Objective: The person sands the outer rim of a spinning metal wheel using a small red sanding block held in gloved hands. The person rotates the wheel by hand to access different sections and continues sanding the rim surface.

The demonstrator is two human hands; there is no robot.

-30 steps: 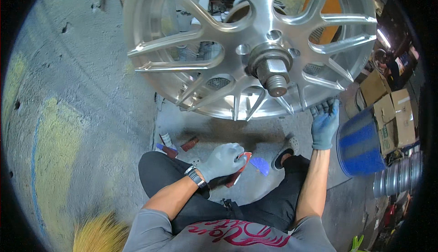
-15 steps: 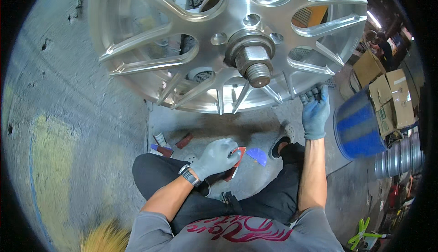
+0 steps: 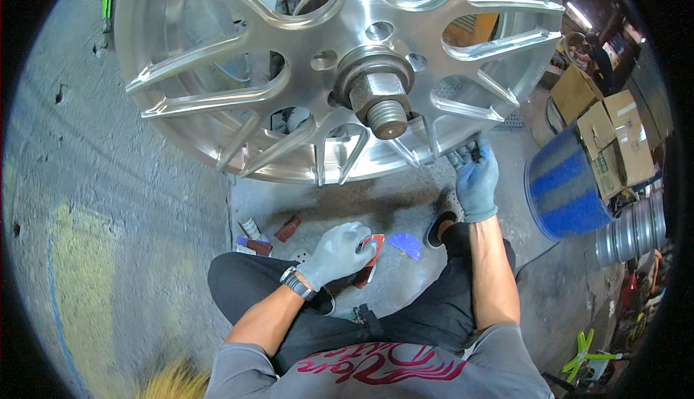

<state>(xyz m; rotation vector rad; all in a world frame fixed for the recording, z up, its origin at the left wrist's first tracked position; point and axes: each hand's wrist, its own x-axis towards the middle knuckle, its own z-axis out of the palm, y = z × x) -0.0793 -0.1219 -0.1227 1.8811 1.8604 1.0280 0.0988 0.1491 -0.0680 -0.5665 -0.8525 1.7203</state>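
Observation:
A bare silver alloy wheel [image 3: 303, 9] fills the upper middle, held at its hub by a big threaded shaft with a nut [image 3: 379, 95]. My right hand [image 3: 478, 182], in a grey-blue glove, is palm up at the wheel's lower right rim. Its fingers are apart and slightly bent, with the tips at the rim's edge; whether they press on it I cannot make out. Over my lap, my left hand [image 3: 338, 254], in a grey glove, pinches a folded red sheet that looks like sandpaper [image 3: 374, 249]. A darker red piece [image 3: 363, 277] shows just below it.
A purple half-disc sheet [image 3: 405, 245] lies on the floor between my legs. Red-brown strips [image 3: 288, 228] and a small white cylinder [image 3: 250, 228] lie to the left. A blue barrel [image 3: 567, 189], cardboard boxes [image 3: 607, 139] and ribbed metal rims [image 3: 630, 233] stand at right. Yellow bristles [image 3: 173, 381] show lower left.
The wheel now appears farther left in view, and my view has shifted slightly. My right hand has come left with its fingers closer to the rim. My left hand has barely moved.

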